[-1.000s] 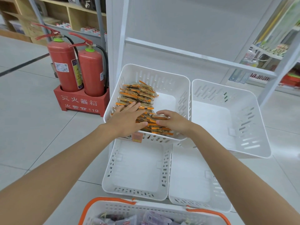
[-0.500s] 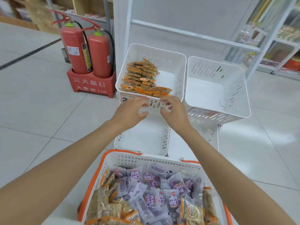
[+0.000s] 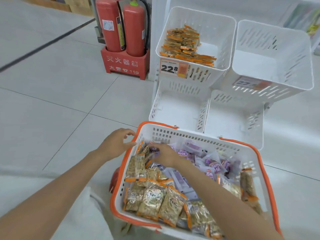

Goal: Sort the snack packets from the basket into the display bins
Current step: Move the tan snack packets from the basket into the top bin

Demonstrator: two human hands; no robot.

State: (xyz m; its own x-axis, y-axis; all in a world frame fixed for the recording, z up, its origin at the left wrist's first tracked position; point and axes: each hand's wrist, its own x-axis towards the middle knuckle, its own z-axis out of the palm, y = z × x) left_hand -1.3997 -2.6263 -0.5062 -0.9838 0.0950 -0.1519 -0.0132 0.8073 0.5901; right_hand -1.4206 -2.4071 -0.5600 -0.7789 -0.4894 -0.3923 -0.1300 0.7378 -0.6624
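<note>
Head view: orange-edged and purple snack packets (image 3: 155, 200) fill the basket (image 3: 190, 136).

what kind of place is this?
Probably a retail shop: white display bins, one bearing a price tag reading 22.8, and an orange-rimmed basket full of snack packets.

Matt white plastic basket (image 3: 190, 135); glossy, crinkly film packets (image 3: 152, 200) beneath the fingers (image 3: 159, 148); matt white plastic bins (image 3: 277, 40) beyond them.
</note>
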